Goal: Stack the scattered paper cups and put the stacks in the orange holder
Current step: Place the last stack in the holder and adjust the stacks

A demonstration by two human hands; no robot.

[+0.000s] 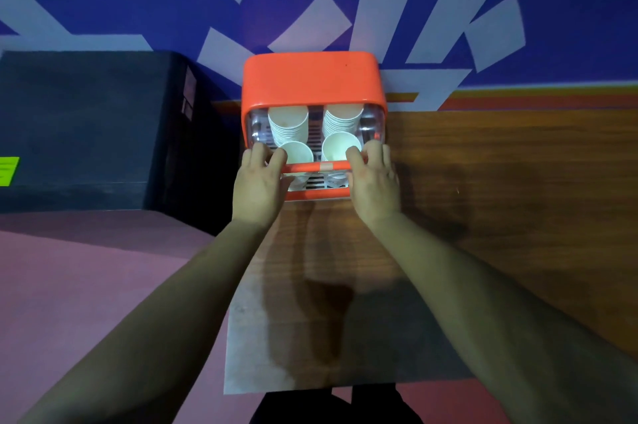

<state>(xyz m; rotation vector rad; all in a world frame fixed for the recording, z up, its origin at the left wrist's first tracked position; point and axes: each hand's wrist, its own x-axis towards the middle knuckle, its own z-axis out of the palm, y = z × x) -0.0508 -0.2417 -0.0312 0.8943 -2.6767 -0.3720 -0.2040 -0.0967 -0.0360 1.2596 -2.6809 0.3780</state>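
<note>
The orange holder (pixel 312 78) stands on the wooden table against the wall. Behind its clear cover lie white paper cup stacks: one at the back left (pixel 287 124), one at the back right (pixel 342 119), and cups at the front left (pixel 297 153) and front right (pixel 340 146). My left hand (pixel 260 178) grips the left end of the orange front bar (pixel 316 167), fingers curled over it. My right hand (pixel 373 178) grips the bar's right end the same way.
A dark box (pixel 86 126) stands to the left of the holder. The wooden table (pixel 500 199) stretches to the right, with a pale worn patch (pixel 276 337) near its front edge. A blue patterned wall rises behind.
</note>
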